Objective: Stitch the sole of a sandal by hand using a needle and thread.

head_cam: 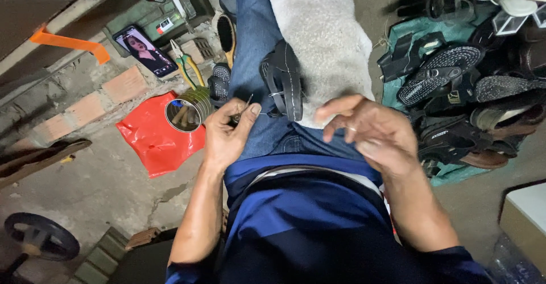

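A thin needle point(248, 101) was pinched in the left hand point(227, 133), at nine o'clock of a black sandal point(282, 79) laid on the lap; the right hand point(369, 133) was held half open, empty.

Sandal point(282, 79) on lap, tin point(185, 113) left, shoe pile point(466, 102) right, perhaps touching

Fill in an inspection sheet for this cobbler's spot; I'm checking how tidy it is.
Surface: grey cloth over the lap.
Job's things: black sandal on the lap; thin awl.
Clutter: red bag, tin, pliers, phone, brush.
Hands: left hand pinches the awl; right hand open, empty.
Cables: nothing seen.
Surroundings: sandal pile at the person's right, concrete floor.
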